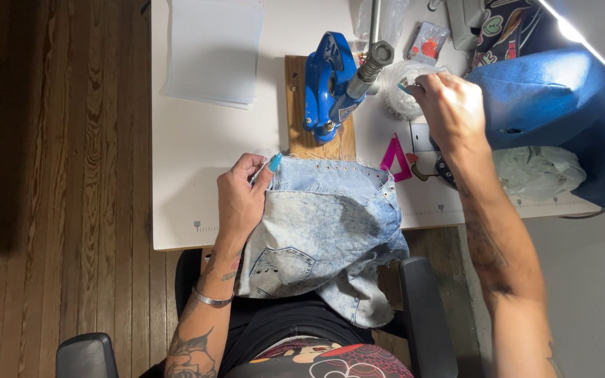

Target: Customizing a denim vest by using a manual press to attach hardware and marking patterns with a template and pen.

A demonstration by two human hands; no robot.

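Observation:
A pale acid-washed denim garment (327, 224) with a row of metal eyelets along its top edge lies over the table's front edge and my lap. My left hand (243, 196) grips the garment's upper left corner, fingers pinched on the cloth. My right hand (449, 105) reaches into a clear plastic container (397, 94) behind and right of a blue hand press (327, 84); its fingertips are closed, and I cannot tell what they hold. The press stands on a wooden board (295, 105) just beyond the denim.
A white table (197, 154) carries a stack of white sheets (211, 49) at back left, a pink triangle (395, 161), small packets and a blue fabric pile (554, 98) at right. Black chair armrests (425, 308) flank me. Wooden floor lies left.

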